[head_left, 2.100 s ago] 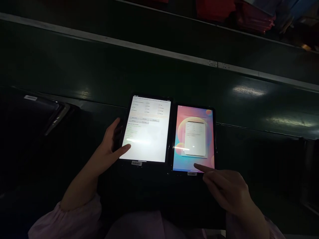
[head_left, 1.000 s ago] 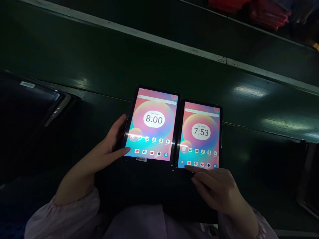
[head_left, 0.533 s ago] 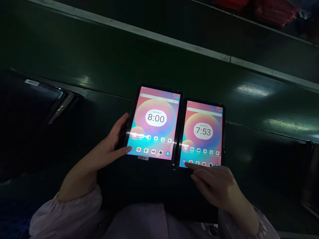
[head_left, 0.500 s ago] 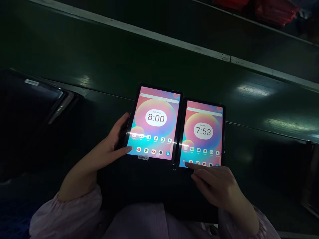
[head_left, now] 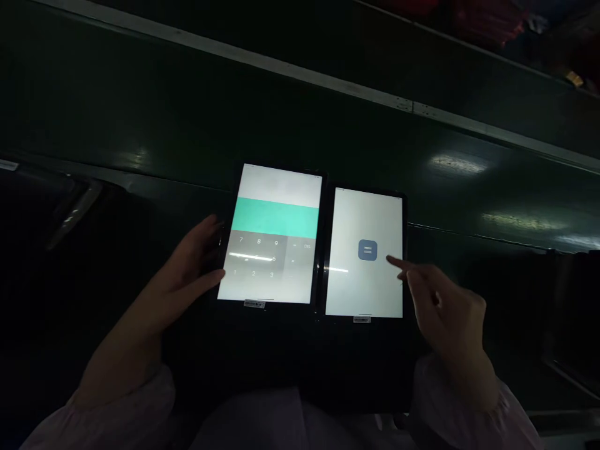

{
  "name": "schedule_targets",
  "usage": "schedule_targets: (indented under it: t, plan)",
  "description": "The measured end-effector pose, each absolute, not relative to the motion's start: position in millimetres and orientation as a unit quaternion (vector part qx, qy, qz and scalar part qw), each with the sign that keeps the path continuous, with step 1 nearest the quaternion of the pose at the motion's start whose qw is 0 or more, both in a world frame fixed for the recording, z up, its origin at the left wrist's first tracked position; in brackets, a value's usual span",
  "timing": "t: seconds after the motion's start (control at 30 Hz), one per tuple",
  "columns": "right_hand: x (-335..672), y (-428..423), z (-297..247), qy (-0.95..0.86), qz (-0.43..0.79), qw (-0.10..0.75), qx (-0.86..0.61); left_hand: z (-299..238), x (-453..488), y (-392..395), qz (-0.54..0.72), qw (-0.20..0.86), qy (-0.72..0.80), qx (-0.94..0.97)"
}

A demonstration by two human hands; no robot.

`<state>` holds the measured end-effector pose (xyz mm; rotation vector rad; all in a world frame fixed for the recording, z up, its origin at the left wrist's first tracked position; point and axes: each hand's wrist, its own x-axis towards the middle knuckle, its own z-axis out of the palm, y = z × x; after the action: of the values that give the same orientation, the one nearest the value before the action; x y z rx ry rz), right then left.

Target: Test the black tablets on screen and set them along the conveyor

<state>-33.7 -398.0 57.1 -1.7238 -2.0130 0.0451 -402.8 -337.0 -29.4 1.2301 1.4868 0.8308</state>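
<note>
Two lit tablets lie side by side in front of me. The left tablet (head_left: 270,219) shows a calculator with number keys and a green band. On the right tablet (head_left: 365,281) there is a pale screen with a dark calculator icon in the middle. My left hand (head_left: 187,272) grips the left tablet's lower left edge, thumb at the screen's border, the other fingers along the side and partly hidden. My right hand (head_left: 443,300) holds nothing; its index finger points over the right part of the right tablet's screen, the other fingers curled.
A dark green work surface (head_left: 187,106) stretches behind the tablets, crossed by a pale metal strip (head_left: 290,74). Dark flat panels (head_left: 47,206) lie at the left. Red wrapped things (head_left: 487,22) show dimly at the upper right.
Both screens have switched from home screens to calculator displays. My right hand has lifted from the lower icons and moved up and right. My left thumb has slid to the screen's edge.
</note>
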Motion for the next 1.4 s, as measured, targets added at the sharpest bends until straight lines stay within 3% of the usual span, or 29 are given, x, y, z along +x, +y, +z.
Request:
schedule_targets:
  t: [0.37, 1.07, 1.4]
  plan:
    - [-36.4, -380.6, 43.9, -0.711, 0.026, 0.234, -0.663, -3.9, -371.7, -340.8, 0.448, 0.401, 0.675, 0.426]
    - [-44.9, -386.1, 44.5, -0.668, 0.014, 0.279, -0.690, -14.9, -380.3, -339.3, 0.436, 0.373, 0.686, 0.447]
    - [-70.8, -393.6, 44.2, -0.749, 0.101, 0.263, -0.600, -5.4, -369.8, -341.6, 0.424, 0.359, 0.718, 0.420]
